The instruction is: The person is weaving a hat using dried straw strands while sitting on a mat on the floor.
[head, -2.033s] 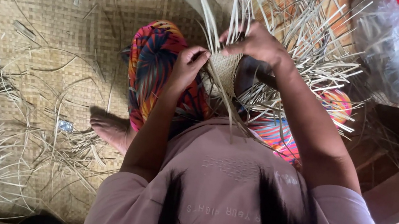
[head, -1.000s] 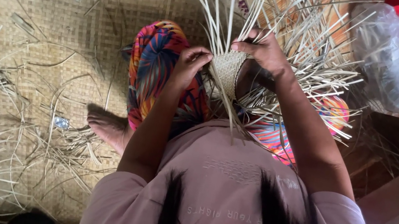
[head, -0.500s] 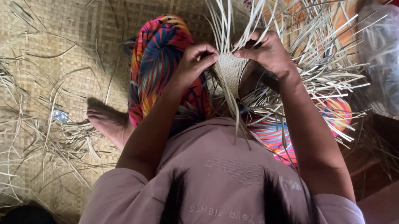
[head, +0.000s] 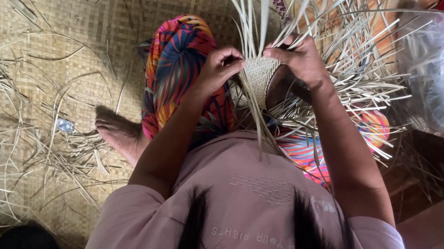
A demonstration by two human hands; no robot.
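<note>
Since half a second ago the left hand (head: 221, 65) has closed in on the weave (head: 259, 77) at upper centre, both hands pinching light, springy, brittle-looking strips (head: 257, 12), right hand (head: 301, 56) best gripping the firm woven rim.

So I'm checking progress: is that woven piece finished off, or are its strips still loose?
Still loose. The woven piece, held between the left hand and right hand, has many unwoven strips fanning out from it.
</note>
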